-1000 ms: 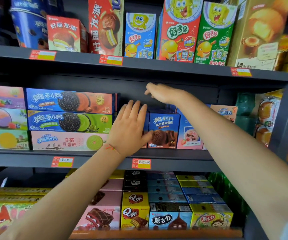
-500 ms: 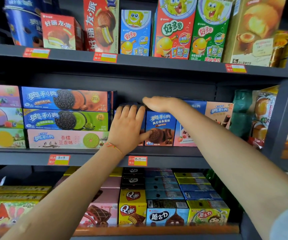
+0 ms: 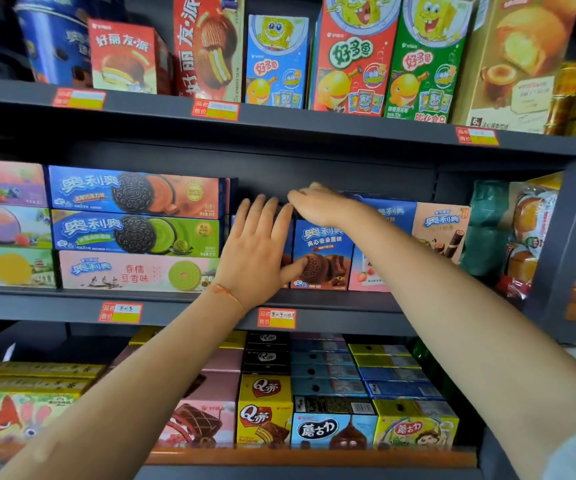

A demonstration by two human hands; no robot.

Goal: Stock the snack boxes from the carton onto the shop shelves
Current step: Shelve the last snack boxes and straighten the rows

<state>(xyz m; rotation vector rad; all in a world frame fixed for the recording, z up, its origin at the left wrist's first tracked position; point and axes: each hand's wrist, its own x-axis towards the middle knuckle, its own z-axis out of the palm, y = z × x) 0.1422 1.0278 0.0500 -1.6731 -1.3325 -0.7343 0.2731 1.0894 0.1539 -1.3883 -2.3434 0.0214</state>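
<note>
**Both hands on the middle-shelf snack boxes**

Your left hand (image 3: 258,252) lies flat against the front of a blue box almost wholly hidden behind it, fingers straight and slightly spread, thumb reaching toward 3 o'clock onto the blue chocolate-biscuit box (image 3: 323,254). Your right hand (image 3: 317,204), at 1 o'clock from the left, rests palm-down on top of that row; whether its fingers curl over the back edge cannot be told. The boxes stand on the middle shelf (image 3: 331,304), at 3 o'clock from the stacked cookie packs (image 3: 135,230).
</note>
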